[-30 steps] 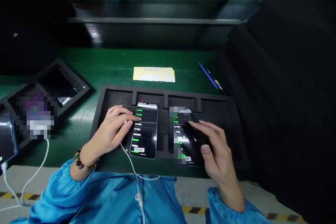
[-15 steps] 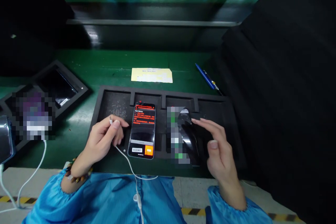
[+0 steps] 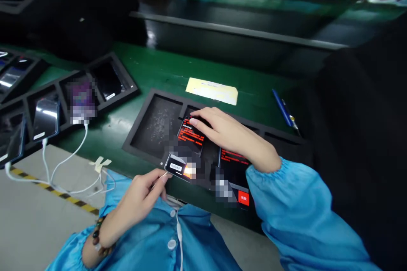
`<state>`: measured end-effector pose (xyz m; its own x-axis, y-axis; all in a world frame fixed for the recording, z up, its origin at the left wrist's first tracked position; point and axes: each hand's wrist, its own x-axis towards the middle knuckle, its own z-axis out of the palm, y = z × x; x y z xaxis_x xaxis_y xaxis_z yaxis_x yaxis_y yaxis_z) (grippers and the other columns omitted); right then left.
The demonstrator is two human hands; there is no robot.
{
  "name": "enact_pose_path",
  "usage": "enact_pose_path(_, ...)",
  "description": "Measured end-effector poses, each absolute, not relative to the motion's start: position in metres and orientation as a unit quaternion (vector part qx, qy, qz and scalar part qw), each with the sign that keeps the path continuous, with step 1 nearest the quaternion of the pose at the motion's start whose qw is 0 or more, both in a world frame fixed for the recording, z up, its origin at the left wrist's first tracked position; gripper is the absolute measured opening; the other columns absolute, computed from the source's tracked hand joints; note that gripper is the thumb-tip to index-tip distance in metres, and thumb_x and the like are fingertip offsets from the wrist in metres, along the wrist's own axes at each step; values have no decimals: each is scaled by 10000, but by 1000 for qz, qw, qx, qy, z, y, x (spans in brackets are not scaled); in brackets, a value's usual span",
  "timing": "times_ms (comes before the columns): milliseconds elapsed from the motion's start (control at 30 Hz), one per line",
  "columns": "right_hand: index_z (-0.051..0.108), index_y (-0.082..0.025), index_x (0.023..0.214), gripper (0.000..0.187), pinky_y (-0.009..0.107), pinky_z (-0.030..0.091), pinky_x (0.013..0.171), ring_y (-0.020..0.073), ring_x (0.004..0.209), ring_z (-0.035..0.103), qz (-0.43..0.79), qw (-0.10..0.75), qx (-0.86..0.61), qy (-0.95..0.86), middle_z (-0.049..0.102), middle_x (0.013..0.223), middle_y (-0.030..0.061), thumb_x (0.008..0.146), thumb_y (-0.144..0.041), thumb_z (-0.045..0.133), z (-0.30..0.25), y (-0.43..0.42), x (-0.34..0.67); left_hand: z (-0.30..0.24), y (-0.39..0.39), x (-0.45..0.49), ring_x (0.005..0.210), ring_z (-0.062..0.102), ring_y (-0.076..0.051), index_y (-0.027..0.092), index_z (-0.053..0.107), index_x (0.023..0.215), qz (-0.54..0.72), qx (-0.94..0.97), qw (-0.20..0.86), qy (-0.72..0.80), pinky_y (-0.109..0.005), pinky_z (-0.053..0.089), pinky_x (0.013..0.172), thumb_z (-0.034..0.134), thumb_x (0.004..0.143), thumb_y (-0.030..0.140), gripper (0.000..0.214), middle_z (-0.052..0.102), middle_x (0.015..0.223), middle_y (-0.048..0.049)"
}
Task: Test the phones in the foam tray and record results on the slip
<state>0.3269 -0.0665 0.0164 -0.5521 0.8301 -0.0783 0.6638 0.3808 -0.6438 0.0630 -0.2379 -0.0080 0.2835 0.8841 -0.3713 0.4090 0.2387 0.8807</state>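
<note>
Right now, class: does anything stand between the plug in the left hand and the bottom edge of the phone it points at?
Nothing visible does. The left hand holds the plug just short of the phone, steadied by the right hand.

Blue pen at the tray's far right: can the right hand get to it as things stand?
Probably yes. The right hand rests across the top of the phone in the foam tray, holding nothing. The blue pen lies on the bare green bench beyond the tray's far right corner, with nothing between.

2 phones [image 3: 190, 135] in foam tray [image 3: 152, 127]; paper slip [image 3: 212, 90] behind, prob. pen [image 3: 284, 109] right.
</note>
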Motion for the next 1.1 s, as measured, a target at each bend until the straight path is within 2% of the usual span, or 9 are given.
enact_pose_path(133, 721, -221, 1314, 489, 508, 535, 1106, 300, 1271, 673, 319, 177, -439, -821, 733, 1344, 108, 1132, -590, 458, 1, -65, 324, -20, -251, 80, 600, 609, -137, 172, 712, 982, 274, 550, 532, 583, -242, 458, 593, 443, 1154, 532, 481, 759, 778, -57)
enact_pose_path(233, 727, -227, 1312, 479, 500, 564, 1031, 301, 1185, 702, 319, 193, -449, -812, 752, 1285, 112, 1111, -598, 501, -4, -66, 326, -25, -259, 90, 614, 654, -141, 167, 730, 1089, 305, 505, 538, 602, -238, 498, 579, 457, 1145, 571, 491, 795, 873, -83)
enact_pose_path(300, 728, -224, 1315, 464, 473, 581, 997, 285, 1129, 726, 337, 203, -453, -800, 765, 1260, 104, 1096, -584, 534, -3, -66, 327, -28, -262, 99, 619, 686, -153, 150, 719, 1116, 336, 442, 566, 609, -241, 519, 548, 481, 1114, 656, 559, 810, 932, -119)
enact_pose_path(400, 736, -227, 1295, 435, 433, 601, 957, 259, 1064, 752, 365, 212, -457, -783, 787, 1202, 83, 1073, -565, 574, 0, -65, 326, -30, -263, 112, 563, 694, -171, 118, 693, 1020, 380, 318, 633, 595, -252, 535, 502, 570, 998, 818, 710, 801, 874, -160)
enact_pose_path(500, 736, -235, 1292, 429, 441, 602, 955, 260, 1053, 763, 363, 205, -469, -779, 797, 1180, 73, 1056, -566, 598, 2, -65, 326, -29, -260, 123, 523, 697, -190, 113, 668, 937, 406, 235, 677, 567, -264, 550, 495, 651, 904, 876, 763, 775, 759, -157)
enact_pose_path(633, 741, -249, 1291, 458, 471, 602, 948, 272, 1042, 768, 356, 187, -483, -778, 803, 1164, 61, 1034, -604, 610, 4, -66, 326, -27, -256, 132, 521, 704, -201, 128, 647, 883, 433, 208, 674, 562, -266, 557, 494, 654, 899, 877, 750, 750, 683, -139)
enact_pose_path(800, 749, -260, 1275, 465, 488, 607, 919, 281, 1009, 764, 356, 188, -486, -775, 803, 1145, 64, 1017, -626, 625, 1, -63, 326, -24, -252, 127, 529, 700, -192, 123, 658, 904, 414, 220, 678, 567, -261, 564, 510, 700, 890, 845, 723, 750, 688, -132)
enact_pose_path(1000, 733, -218, 1275, 464, 469, 616, 916, 276, 1004, 755, 359, 202, -484, -772, 795, 1144, 95, 1023, -593, 632, -6, -62, 325, -20, -255, 99, 677, 726, -168, 85, 752, 1050, 358, 315, 674, 565, -263, 598, 648, 607, 1018, 763, 694, 793, 889, -158)
enact_pose_path(1100, 740, -214, 1257, 448, 465, 605, 918, 274, 1006, 747, 356, 202, -483, -774, 788, 1150, 94, 1037, -580, 604, -5, -61, 326, -17, -254, 89, 693, 715, -162, 95, 761, 1046, 336, 355, 672, 556, -262, 589, 656, 586, 1063, 699, 628, 785, 890, -142)
